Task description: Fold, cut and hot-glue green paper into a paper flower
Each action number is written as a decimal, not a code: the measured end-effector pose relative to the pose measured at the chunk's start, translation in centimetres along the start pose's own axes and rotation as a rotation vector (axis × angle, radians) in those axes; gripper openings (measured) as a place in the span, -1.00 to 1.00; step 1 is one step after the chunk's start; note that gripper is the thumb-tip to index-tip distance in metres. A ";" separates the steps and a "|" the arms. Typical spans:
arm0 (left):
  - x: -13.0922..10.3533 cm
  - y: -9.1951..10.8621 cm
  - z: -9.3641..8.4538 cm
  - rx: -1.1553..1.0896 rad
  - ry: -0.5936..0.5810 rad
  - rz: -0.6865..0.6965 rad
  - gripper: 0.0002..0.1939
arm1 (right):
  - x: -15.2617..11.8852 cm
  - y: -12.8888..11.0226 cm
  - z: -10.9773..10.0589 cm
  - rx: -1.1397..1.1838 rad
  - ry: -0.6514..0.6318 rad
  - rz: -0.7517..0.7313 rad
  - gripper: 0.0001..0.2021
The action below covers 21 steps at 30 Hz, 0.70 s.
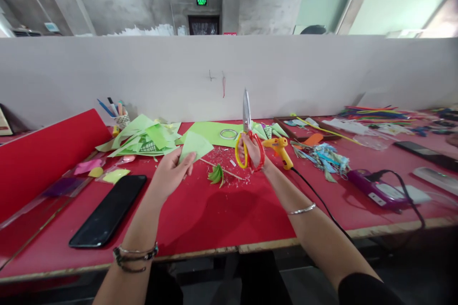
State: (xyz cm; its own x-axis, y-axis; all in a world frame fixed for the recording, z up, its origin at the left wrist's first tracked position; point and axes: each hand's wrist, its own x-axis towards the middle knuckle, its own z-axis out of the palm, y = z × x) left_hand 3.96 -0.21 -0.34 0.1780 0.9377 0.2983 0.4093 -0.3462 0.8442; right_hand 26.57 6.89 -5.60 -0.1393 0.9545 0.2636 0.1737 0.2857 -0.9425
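Observation:
My left hand (176, 170) pinches a light green piece of paper (196, 145) by its lower edge, above the red table. In my right hand (253, 150) is a pair of scissors (246, 114) with one yellow and one red handle loop. Its blades point upward and look closed, apart from the paper. Below and between the hands lies a small folded green paper piece (216, 175), beside a thin stick (222, 169) and scattered paper scraps. A roll of tape (229, 134) rests on a green sheet (211, 128) behind them.
A yellow glue gun (281, 151) with a black cord lies right of the scissors. A purple power strip (374, 189) sits farther right. On the left are a black phone (109, 209), a heap of green paper (143, 138) and a pen cup (122, 119). A white partition (161, 76) stands behind.

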 end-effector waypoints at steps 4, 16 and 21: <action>0.5 -0.3 -1.0 -0.026 0.051 -0.024 -0.68 | -0.5 -0.1 0.9 0.049 -0.030 -0.012 -0.55; 0.7 -0.4 0.5 -0.123 0.383 0.042 -0.72 | -2.6 -2.3 0.6 -0.400 -0.392 -0.306 -0.61; 0.7 -0.4 0.9 0.080 0.524 0.134 -0.70 | -2.7 -2.7 0.8 -0.453 -0.452 -0.284 -0.61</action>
State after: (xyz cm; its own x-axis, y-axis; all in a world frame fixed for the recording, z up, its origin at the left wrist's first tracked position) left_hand 4.69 0.58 -0.90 -0.2281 0.7667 0.6001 0.4838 -0.4456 0.7532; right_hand 25.67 3.47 -3.97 -0.6142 0.7366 0.2831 0.4464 0.6201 -0.6451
